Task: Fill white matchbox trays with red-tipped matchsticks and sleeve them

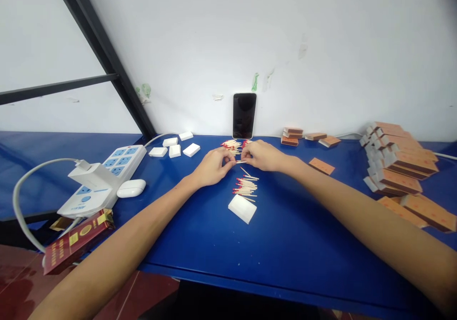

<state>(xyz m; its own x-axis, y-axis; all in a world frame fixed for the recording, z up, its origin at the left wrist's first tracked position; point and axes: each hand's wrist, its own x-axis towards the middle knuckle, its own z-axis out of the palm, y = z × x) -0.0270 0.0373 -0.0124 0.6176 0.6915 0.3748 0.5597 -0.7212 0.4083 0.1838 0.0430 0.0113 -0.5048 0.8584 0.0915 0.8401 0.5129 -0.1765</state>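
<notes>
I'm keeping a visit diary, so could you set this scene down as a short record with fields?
Surface: blue table
Right hand: pinching a match
Left hand: at the match's other end; grip unclear
Behind the hands: heaped matches, upright phone
Nearer the person: loose matches, one white box
Left side: five small white boxes, power strip, red carton
Right side: orange matchboxes, many stacked

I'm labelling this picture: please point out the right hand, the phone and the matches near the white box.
Right hand (263, 155), head view: back of the hand.
Phone (244, 115), head view: its dark screen.
Matches (247, 185), head view: sticks mid-pile.
</notes>
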